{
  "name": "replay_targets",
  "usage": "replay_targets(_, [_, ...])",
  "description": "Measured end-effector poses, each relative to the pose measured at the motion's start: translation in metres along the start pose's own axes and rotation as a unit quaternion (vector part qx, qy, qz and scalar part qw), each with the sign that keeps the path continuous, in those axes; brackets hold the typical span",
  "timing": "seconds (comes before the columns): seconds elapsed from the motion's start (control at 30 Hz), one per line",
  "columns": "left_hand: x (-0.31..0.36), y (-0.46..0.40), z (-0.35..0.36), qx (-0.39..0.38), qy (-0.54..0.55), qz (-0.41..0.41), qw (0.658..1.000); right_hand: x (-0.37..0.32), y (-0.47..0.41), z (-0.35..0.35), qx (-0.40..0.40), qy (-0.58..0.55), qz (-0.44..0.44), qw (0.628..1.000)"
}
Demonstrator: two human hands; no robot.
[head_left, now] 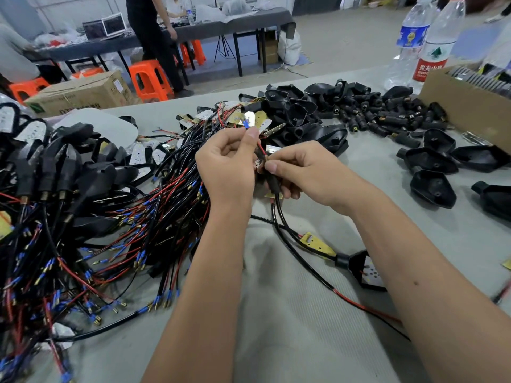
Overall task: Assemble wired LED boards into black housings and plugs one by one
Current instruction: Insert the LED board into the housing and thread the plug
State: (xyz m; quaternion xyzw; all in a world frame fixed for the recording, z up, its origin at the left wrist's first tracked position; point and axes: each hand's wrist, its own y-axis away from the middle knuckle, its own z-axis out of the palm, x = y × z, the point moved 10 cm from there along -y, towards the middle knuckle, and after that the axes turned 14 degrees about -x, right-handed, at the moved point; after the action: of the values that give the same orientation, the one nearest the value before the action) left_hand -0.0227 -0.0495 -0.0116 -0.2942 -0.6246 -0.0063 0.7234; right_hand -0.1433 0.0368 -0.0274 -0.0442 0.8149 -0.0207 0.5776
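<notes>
Nearest, a partly built unit [362, 268] lies on the table [290, 327] between the forearms, its LED board sitting in a black housing with a cable trailing off to the right. Just beyond, the left hand [229, 167] pinches a red wire tipped with a blue terminal [247, 123] between thumb and forefinger, while the right hand [298, 170] curls its fingers around a black cable [273, 186] and a board end; what sits inside the right palm is hidden. The worst risk, I judge, is the thin red wire: pulling it taut against the right hand's grip could strain the solder joint or bend the terminal. The tangle of red and black leads [116, 230] to the left touches the left wrist, so a lift could snag neighbours and drag several boards along. Farther off, loose black housings [431, 186] and plugs [387, 117] lie scattered on the right; a sweeping elbow might knock them. At the far edge, two water bottles [425, 42] stand beside a cardboard box [464, 106], and a spill there would reach the electronics.
</notes>
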Motion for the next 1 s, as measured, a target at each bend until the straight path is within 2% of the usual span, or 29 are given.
replay_targets(0.07, [-0.007, 0.001, -0.001, 0.003, 0.037, -0.026, 0.999, 0.0, 0.001, -0.004, 0.003, 0.005, 0.001, 1.0])
replay_targets(0.17, [-0.027, 0.004, 0.006, -0.044, 0.062, -0.116, 0.99, 0.008, 0.002, -0.01, 0.029, -0.039, 0.006, 0.999])
replay_targets(0.3, [-0.054, 0.018, 0.029, -0.206, 0.013, -0.261, 0.943, 0.02, 0.009, -0.034, 0.154, -0.161, 0.004, 0.975])
replay_targets(0.4, [-0.056, 0.03, 0.045, -0.322, -0.013, -0.282, 0.904, 0.026, 0.016, -0.05, 0.215, -0.233, -0.014, 0.948])
replay_targets(0.47, [-0.053, 0.034, 0.051, -0.355, -0.022, -0.269, 0.895, 0.03, 0.02, -0.055, 0.237, -0.258, -0.02, 0.936])
replay_targets(0.57, [-0.051, 0.036, 0.055, -0.353, -0.017, -0.253, 0.901, 0.033, 0.023, -0.058, 0.253, -0.269, -0.018, 0.929])
replay_targets(0.8, [-0.045, 0.024, 0.048, -0.27, -0.013, -0.204, 0.941, 0.037, 0.021, -0.056, 0.237, -0.286, -0.01, 0.929])
replay_targets(1.0, [-0.035, 0.018, 0.051, -0.245, -0.005, -0.151, 0.958, 0.04, 0.023, -0.061, 0.236, -0.306, -0.014, 0.922])
